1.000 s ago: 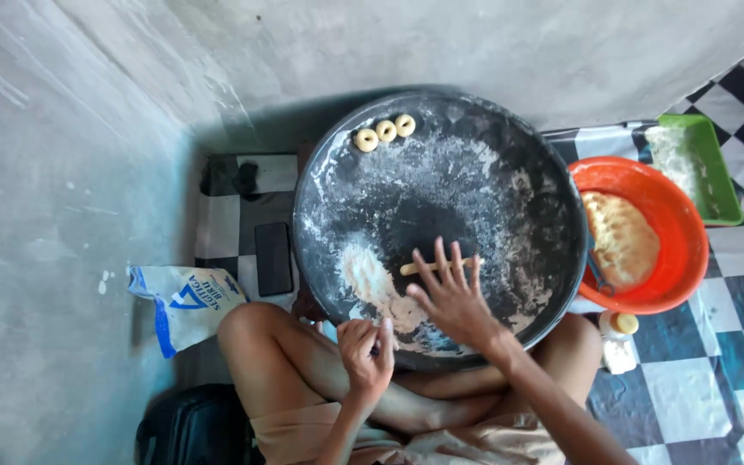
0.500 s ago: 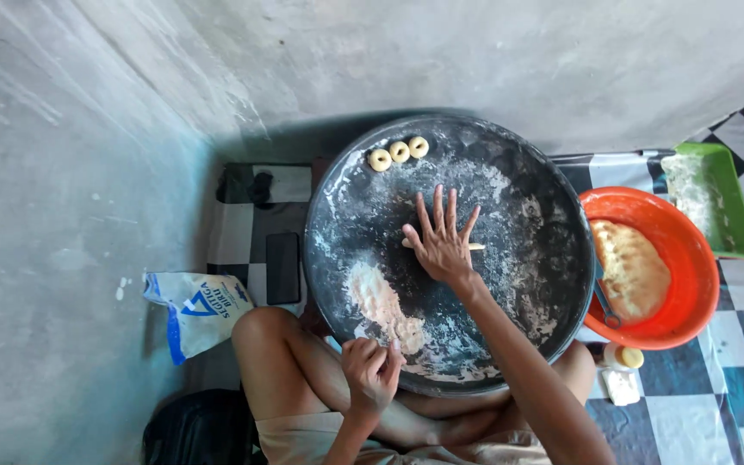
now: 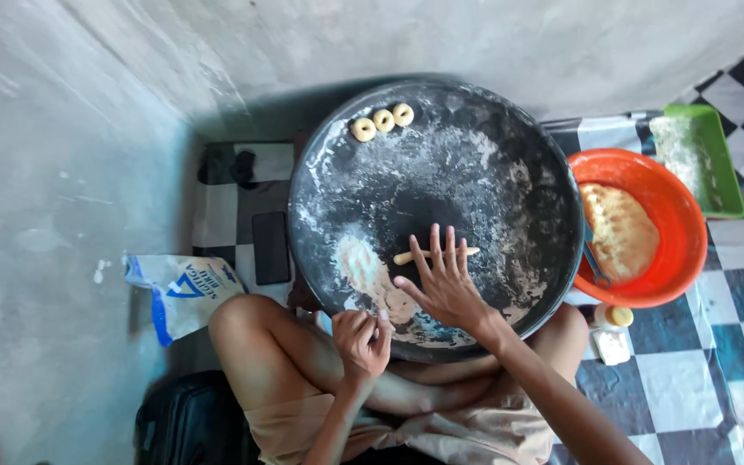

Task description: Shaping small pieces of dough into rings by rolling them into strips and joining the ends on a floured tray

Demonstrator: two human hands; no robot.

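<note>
Three small dough rings [image 3: 381, 120] sit in a row at the far left rim of the big round floured tray [image 3: 527, 146], the same count as a second ago. What has changed is the right hand [image 3: 443, 280]: a second ago it lay flat near the tray's near edge, half a second ago it had pushed out to the tray's middle, and now it has drawn back toward the near side. Its fingers are spread wide and flat, gripping nothing, with the tips resting on a thin dough rope [image 3: 434, 254] that shows at both sides of them. So the rope is being rolled back and forth on the tray — I judge it is being thinned before it gets shaped, and no fourth ring is made yet.

The left hand [image 3: 362, 338] is curled at the tray's near left edge, above the knee; the fingers are closed in a loose pinch, but whether they hold a bit of dough I cannot tell.

Packages and containers: a white bag with blue print [image 3: 184, 292] lies on the floor off the tray's left side. An orange bowl [image 3: 678, 215] touches the tray's right edge and holds a pale slab of dough [image 3: 620, 231]. Beyond it, at the far right, is a green rectangular tray [image 3: 721, 164] dusted white. A small white bottle with a yellow cap [image 3: 613, 317] lies just below the bowl, and a dark flat phone [image 3: 270, 247] lies off the tray's left edge.
</note>
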